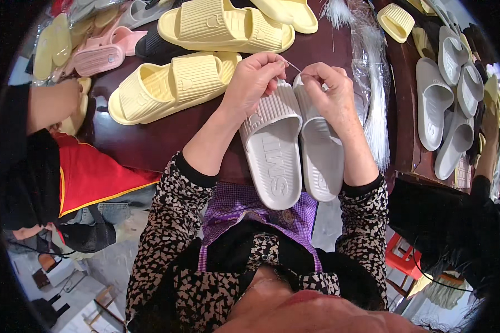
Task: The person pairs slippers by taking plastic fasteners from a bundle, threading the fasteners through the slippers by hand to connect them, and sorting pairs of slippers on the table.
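Two grey slide slippers [275, 155] lie side by side, toes away from me, on the dark red table [150, 139]; their heels overhang its near edge. My left hand [255, 77] rests over the strap of the left slipper, fingers pinched. My right hand [330, 89] sits over the strap of the right slipper [322, 152], also pinched. A thin clear plastic tie [294, 66] runs between the two hands' fingertips.
Pale yellow slippers [169, 83] lie left of my hands, more yellow ones [228, 25] and pink ones [103, 53] behind. A bundle of clear plastic ties [375, 100] lies on the right. Grey slippers [447, 94] are heaped far right. Another person's hand [58, 102] works at left; another sits right.
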Demonstrator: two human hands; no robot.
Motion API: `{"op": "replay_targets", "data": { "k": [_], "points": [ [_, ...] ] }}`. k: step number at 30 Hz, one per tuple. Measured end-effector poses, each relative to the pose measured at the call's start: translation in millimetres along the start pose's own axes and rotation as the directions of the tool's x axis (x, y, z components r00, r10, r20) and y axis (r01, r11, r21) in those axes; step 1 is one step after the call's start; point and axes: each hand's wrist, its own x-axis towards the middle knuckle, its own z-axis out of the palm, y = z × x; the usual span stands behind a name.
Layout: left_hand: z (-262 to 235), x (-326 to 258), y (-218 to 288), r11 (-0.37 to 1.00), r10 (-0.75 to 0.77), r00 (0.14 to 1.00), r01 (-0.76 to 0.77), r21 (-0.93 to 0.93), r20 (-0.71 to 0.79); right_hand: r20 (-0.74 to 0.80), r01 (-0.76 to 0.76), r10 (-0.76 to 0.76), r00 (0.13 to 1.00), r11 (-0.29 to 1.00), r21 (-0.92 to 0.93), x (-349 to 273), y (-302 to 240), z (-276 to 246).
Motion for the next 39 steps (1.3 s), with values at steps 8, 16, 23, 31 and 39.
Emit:
{"op": "replay_targets", "data": {
  "k": [8,16,23,31,39],
  "points": [
    [-1.6,0.4,-0.8,0.999,0.003,1.0,-0.002,-0.032,0.029,0.026,-0.008,0.008,1.0,1.0,-0.003,0.3,-1.6,-1.1],
    [-1.5,0.7,-0.4,1.0,-0.02,0.999,0.02,-0.016,0.035,0.032,-0.018,0.018,0.999,1.0,0.004,0.9,-2.0,0.2],
    [-1.4,0.6,2.0,0.999,-0.049,0.997,0.05,-0.003,0.059,0.038,0.011,-0.011,0.999,1.0,-0.005,1.9,-1.0,2.0],
    [-5.9,1.1,-2.5,1.0,-0.005,0.991,0.009,-0.03,0.131,0.074,0.034,-0.034,0.997,0.999,-0.003,-0.7,-5.3,1.4],
    [-10.0,2.6,-3.1,0.998,-0.045,0.987,0.051,-0.036,0.152,0.058,0.042,-0.042,0.997,0.999,0.001,-1.3,-1.9,3.1]
  ]
}}
